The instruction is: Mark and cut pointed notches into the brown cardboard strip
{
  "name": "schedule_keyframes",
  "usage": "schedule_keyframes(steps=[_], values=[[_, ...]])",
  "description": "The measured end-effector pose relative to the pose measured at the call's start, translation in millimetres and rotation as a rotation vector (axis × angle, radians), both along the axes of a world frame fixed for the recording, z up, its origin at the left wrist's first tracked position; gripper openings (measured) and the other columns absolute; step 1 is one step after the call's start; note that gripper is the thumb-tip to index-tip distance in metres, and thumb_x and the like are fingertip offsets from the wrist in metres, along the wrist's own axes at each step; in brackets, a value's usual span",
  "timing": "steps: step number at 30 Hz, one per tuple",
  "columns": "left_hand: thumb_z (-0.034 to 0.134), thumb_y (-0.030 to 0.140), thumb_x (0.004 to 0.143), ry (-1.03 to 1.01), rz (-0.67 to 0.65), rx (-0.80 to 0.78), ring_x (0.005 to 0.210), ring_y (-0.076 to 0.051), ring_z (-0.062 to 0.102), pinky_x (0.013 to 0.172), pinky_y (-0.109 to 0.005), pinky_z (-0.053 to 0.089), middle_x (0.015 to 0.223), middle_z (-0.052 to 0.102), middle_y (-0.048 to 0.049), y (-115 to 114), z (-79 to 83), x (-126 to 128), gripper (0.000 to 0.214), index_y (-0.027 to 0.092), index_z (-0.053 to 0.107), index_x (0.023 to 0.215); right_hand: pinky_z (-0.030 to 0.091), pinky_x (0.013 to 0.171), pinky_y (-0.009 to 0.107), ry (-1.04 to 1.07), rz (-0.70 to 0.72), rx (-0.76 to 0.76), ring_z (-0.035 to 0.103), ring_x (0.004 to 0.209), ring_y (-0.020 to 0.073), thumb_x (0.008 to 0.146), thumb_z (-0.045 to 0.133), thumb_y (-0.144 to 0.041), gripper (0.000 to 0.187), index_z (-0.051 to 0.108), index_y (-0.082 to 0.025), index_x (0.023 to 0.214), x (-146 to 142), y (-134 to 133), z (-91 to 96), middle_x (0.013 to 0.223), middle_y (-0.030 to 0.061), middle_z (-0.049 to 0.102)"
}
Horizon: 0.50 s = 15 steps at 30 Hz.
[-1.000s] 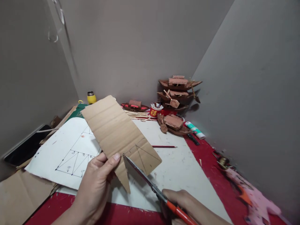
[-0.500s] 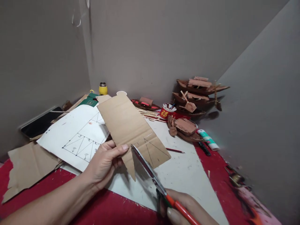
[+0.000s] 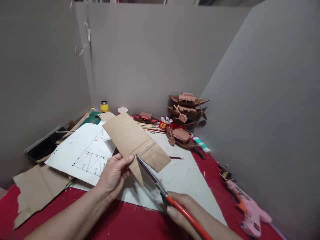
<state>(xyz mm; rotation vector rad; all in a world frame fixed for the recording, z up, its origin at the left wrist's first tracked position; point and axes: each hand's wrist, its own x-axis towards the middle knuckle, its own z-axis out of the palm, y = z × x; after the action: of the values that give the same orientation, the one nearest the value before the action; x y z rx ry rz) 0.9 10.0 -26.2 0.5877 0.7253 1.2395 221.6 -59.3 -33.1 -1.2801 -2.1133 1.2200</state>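
Observation:
My left hand [image 3: 116, 171] grips a piece of brown cardboard [image 3: 130, 133] by its near left edge, thumb on top. Pencil lines in a triangle pattern are drawn on its right end. A narrow pointed strip hangs from the near edge, partly cut away. My right hand [image 3: 183, 213] is closed around the red handles of the scissors [image 3: 152, 176]. Their blades reach into the cut, with the tips close to my left thumb. Part of the handles lies hidden behind my right fingers.
Left lie a white sheet with a line drawing [image 3: 75, 143] and torn cardboard [image 3: 41, 190]. Model boats [image 3: 181, 135] stand at the back right, near a red and white cup [image 3: 165, 123]. A pencil [image 3: 176, 157] lies behind the cardboard; a pink glue gun [image 3: 246, 206] is far right.
The view has tilted up and swung right, so more wall and the whole glue gun show. The cardboard looks flatter, and the scissor tips remain in the cut.

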Motion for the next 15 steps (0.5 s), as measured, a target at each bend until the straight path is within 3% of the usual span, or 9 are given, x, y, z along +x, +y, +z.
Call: schedule_keyframes(steps=[10, 15], values=[[0.086, 0.02, 0.06, 0.001, 0.034, 0.033, 0.064, -0.015, 0.067, 0.057, -0.022, 0.054, 0.077, 0.075, -0.0064, -4.6, -2.6, 2.9, 0.029, 0.011, 0.073, 0.084, 0.037, 0.049, 0.022, 0.043, -0.01, -0.008, 0.044, 0.054, 0.0128, 0.094, 0.03, -0.067, 0.054, 0.045, -0.02, 0.072, -1.2, 0.9, -17.0, 0.06, -0.0019, 0.048], [0.087, 0.024, 0.058, 0.049, 0.022, 0.024, 0.062, -0.013, 0.064, 0.051, -0.019, 0.049, 0.074, 0.074, -0.0051, -6.3, -5.2, 3.5, 0.031, 0.011, 0.073, 0.083, 0.046, 0.063, 0.026, 0.034, -0.216, 0.119, 0.053, 0.066, 0.0172, 0.09, 0.041, -0.068, 0.052, 0.056, -0.019, 0.08, -2.9, -4.8, -20.3, 0.076, 0.003, 0.06]])
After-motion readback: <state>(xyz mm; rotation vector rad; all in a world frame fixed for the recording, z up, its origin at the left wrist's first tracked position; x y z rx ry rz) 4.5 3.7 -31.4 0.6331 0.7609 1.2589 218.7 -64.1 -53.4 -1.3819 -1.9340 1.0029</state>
